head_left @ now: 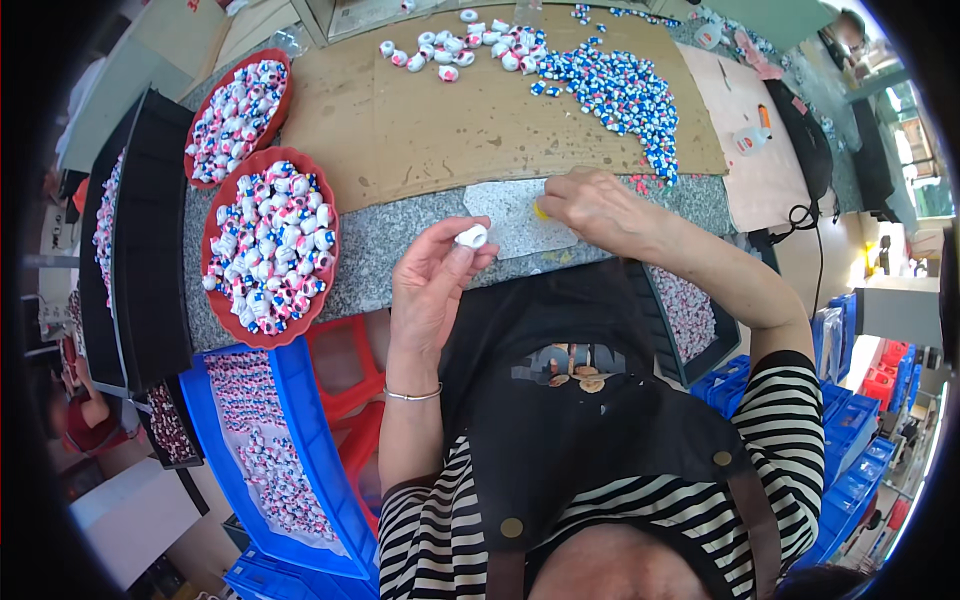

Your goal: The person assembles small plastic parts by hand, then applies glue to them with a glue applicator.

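My left hand (432, 285) is raised over the table's near edge, its thumb and fingers closed on a small white hollow figurine part (472, 236) with a dark hole facing up. Farther right, my right hand (598, 212) rests low over a speckled whitish sheet (505, 205), fingers bent together. By its fingertips shows a small yellow thing (541, 211), mostly covered by the hand; whether the fingers pinch it or something else is hidden. Beyond the hands, loose white parts with pink marks (450, 73) lie on a brown cardboard sheet (430, 130), beside a heap of small blue-and-white pieces (620, 90).
Two red scalloped bowls (330, 262) full of finished-looking white, pink and blue figurines stand at left. A blue crate (320, 440) of small parts sits below them, beside a red stool (345, 375). At right are a small bottle with orange tip (750, 138) and a black bag (805, 140).
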A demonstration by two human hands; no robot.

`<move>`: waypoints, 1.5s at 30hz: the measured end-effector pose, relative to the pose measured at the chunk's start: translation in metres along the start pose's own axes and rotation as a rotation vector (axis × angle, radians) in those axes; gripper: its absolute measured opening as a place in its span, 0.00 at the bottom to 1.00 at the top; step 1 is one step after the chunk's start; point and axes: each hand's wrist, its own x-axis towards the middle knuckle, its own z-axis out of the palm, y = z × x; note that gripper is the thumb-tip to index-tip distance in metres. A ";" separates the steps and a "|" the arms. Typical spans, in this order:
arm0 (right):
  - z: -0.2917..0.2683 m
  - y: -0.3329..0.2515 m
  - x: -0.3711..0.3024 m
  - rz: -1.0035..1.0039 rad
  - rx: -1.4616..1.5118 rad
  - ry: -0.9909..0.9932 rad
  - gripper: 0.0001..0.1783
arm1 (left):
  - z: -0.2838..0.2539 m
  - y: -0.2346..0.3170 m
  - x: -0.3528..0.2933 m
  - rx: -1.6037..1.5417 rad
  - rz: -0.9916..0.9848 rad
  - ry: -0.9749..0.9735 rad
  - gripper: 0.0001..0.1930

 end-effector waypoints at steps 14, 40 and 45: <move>-0.003 -0.015 -0.012 0.245 0.302 0.343 0.08 | 0.015 -0.040 0.023 0.484 0.230 0.033 0.17; 0.000 0.074 -0.041 0.480 0.023 0.383 0.15 | -0.069 0.112 0.004 1.728 0.703 0.517 0.16; -0.001 0.086 -0.048 0.410 -0.195 0.282 0.11 | -0.036 0.096 0.069 1.527 0.880 0.411 0.09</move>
